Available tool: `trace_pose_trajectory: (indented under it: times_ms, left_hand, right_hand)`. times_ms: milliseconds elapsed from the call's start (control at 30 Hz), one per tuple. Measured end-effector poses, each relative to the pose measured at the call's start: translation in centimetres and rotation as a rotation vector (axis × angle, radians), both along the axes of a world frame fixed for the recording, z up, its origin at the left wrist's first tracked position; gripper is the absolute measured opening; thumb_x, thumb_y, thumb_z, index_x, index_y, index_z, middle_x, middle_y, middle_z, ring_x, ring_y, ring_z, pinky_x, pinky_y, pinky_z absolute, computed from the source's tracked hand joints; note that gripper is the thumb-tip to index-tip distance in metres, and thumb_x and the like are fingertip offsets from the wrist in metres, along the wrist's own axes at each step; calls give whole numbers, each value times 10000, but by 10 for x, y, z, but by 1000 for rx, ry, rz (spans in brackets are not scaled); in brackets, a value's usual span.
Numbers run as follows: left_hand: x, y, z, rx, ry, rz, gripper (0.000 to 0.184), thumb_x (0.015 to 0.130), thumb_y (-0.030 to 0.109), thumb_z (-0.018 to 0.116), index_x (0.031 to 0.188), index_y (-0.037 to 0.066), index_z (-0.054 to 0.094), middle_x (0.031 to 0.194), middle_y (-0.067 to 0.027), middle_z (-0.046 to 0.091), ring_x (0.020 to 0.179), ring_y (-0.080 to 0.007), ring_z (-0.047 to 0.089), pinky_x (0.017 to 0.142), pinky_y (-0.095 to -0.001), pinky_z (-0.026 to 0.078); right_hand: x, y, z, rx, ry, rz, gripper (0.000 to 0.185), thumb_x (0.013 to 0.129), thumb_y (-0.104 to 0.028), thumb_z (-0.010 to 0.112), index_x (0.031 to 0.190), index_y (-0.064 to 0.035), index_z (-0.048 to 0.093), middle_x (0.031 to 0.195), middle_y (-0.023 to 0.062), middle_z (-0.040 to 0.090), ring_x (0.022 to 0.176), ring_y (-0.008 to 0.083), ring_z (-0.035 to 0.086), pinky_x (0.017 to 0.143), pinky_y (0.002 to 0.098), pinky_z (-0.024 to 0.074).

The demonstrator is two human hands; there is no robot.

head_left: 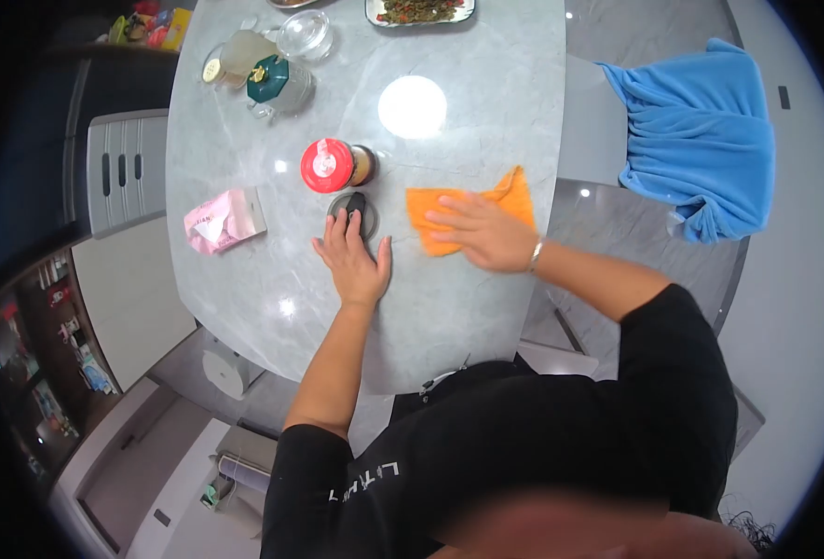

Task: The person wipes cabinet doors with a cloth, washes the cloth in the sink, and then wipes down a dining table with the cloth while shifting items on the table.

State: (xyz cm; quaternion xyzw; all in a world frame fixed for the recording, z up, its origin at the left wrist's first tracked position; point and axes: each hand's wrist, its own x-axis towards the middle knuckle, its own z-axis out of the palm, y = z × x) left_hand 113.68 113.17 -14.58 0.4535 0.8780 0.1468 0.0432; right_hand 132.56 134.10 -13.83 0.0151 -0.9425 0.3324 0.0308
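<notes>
My right hand (488, 233) lies flat on an orange cloth (516, 194) on the table, fingers stretched out over it. The cloth's far corner is creased and raised. To the left, my left hand (351, 265) is open, its fingertips at a round grey item (369, 224) with a dark piece (357, 202) on top; I cannot make out its kind. Just beyond that stand a red-lidded jar (327, 165) and a small jar with dark contents (363, 166), close together.
The grey marble-patterned table (449, 317) holds a pink tissue pack (221, 222) at left. Farther back are a glass jug with a green lid (268, 79), a clear bowl (306, 35) and a plate of food (374, 11). A blue cloth (701, 130) covers a chair at right.
</notes>
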Motion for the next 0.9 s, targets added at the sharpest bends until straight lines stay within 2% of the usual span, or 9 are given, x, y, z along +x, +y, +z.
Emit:
trace_pose_trajectory:
  times_ms: [67,200,300,367,433,500,600,733,900]
  left_hand:
    - [0,-2,-1,0,2,-1,656,862,366,658,1397,78,412,1479,-142,356,1421,-349,248,1143,-628,88]
    - [-1,-1,0,12,-5,3,637,866,367,656,1385,76,428,1477,-135,357,1420,-345,246,1141,-638,92]
    - [-2,-1,-1,31,2,-1,630,866,361,657,1382,76,433,1475,-131,358,1420,-342,242,1141,-638,95]
    - [-2,-4,-3,36,-2,-5,634,865,363,658,1383,76,432,1472,-131,360,1420,-342,241,1140,-639,97]
    - [-5,-2,-4,48,-1,-8,637,864,364,659,1384,76,430,1469,-130,362,1420,-342,240,1139,-641,100]
    - [-2,-2,-3,48,-11,1,638,864,365,659,1384,76,430,1466,-128,363,1421,-342,238,1137,-644,104]
    - [-3,-2,-3,53,-10,2,644,862,371,662,1386,78,428,1464,-126,363,1422,-342,234,1134,-649,110]
    - [-3,-3,-3,34,-25,9,647,859,376,666,1384,79,432,1463,-123,364,1424,-340,232,1134,-648,113]
    - [-3,-2,-3,47,-21,13,629,861,370,664,1373,75,448,1460,-121,371,1425,-333,237,1140,-639,111]
  right_hand:
    - [3,26,-8,45,12,44,549,869,-68,547,1403,-185,489,1537,69,369,1439,305,292,1168,513,224]
    - [-65,113,-22,348,161,-408,485,866,-79,546,1350,-103,526,1477,123,437,1391,327,363,1141,488,272]
    - [-114,125,-31,433,193,-579,485,872,-76,534,1357,-101,519,1480,129,433,1381,332,378,1133,494,286]
    - [-101,95,-35,187,103,-492,494,900,-71,505,1389,-142,500,1525,74,389,1432,322,306,1155,524,231]
    - [-51,36,-23,149,103,-240,502,889,-48,501,1382,-144,508,1517,68,402,1427,324,317,1151,535,234]
    - [6,-4,3,3,-79,-49,512,881,-34,494,1380,-150,510,1510,69,410,1433,319,308,1152,531,234]
    - [15,21,8,97,-72,35,520,860,-43,527,1372,-128,510,1482,95,441,1403,321,349,1142,506,266]
    - [-74,102,-16,369,95,-421,489,914,-141,513,1402,-143,483,1504,88,409,1402,329,336,1147,481,239]
    - [-209,118,-46,464,148,-490,490,939,-233,462,1429,-205,450,1534,98,356,1422,304,299,1168,478,199]
